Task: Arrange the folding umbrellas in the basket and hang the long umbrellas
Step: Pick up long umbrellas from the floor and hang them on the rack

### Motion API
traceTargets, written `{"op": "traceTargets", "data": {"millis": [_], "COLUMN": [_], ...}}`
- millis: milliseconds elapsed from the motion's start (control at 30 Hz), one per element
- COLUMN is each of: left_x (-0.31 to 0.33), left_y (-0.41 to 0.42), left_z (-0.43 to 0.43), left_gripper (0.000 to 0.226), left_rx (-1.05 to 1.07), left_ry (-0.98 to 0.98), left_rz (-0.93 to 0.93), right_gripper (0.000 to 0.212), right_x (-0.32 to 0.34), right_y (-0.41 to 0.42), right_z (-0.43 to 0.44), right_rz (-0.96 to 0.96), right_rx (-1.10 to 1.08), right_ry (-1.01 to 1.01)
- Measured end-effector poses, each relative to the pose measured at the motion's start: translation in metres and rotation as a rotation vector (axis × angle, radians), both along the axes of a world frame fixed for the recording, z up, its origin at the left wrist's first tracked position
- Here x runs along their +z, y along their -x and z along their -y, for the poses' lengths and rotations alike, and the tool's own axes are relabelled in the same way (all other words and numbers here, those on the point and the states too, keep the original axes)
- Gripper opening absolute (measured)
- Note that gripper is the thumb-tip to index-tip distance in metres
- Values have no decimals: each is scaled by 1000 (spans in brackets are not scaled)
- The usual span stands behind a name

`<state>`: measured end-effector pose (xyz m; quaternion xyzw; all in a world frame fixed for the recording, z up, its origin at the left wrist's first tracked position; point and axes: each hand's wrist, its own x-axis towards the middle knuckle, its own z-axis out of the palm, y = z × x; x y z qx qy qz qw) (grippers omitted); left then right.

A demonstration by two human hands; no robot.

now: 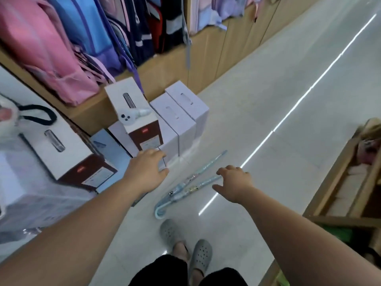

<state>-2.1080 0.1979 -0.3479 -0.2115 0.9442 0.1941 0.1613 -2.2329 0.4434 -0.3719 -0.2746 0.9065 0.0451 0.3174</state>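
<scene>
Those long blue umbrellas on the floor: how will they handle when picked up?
The long umbrellas look slim and closed, so probably light and stiff along the shaft. Lying on the glossy floor, they may slide or roll when nudged. The hooked handle likely gives the surest grip.

long umbrellas (192,182) | two, pale blue | closed | flat on floor

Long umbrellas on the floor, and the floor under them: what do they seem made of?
Long umbrellas: pale blue, seemingly translucent plastic canopy, printed; hooked handle looks like smooth plastic. Floor: glossy pale tile or polished stone, mirroring bright light lines.
</scene>
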Motion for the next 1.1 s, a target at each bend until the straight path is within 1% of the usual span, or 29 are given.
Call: {"op": "traceTargets", "data": {"millis": [200, 333, 500, 600, 700, 800, 900, 1000, 1100], "left_x": [-98, -173, -303, -395, -485, -562, -622, -667, -699], "left_y": [37, 58, 80, 86, 88, 88, 85, 79, 73], "left_z": [3, -3, -9, -12, -20, -32, -45, -55, -60], "left_gripper": [52, 51, 52, 53, 47, 49, 51, 52, 60], "left_rx": [33, 82, 203, 262, 314, 287, 261, 237, 187], "left_ry": [-123, -181, -199, -193, -225, -267, -252, -219, -233], "left_rz": [131, 235, 298, 345, 384, 416, 439, 484, 538], "right_gripper": [58, 58, 55, 55, 56, 58, 61, 63, 59], "right_x": [-85, -162, -305, -405, -496, -569, -626, -670, -701], "right_y": [44, 77, 123, 146, 161, 165, 158, 149, 144], "right_z": [8, 15, 27, 37, 44, 42, 34, 26, 24], "right_rz": [62, 106, 180, 210, 233, 245, 273, 288, 248], "right_rx": [-6, 19, 64, 160, 289, 316, 356, 390, 424], "right_ry": [-56, -60, -41, -48, -78, -91, -136, -143, -134]}}
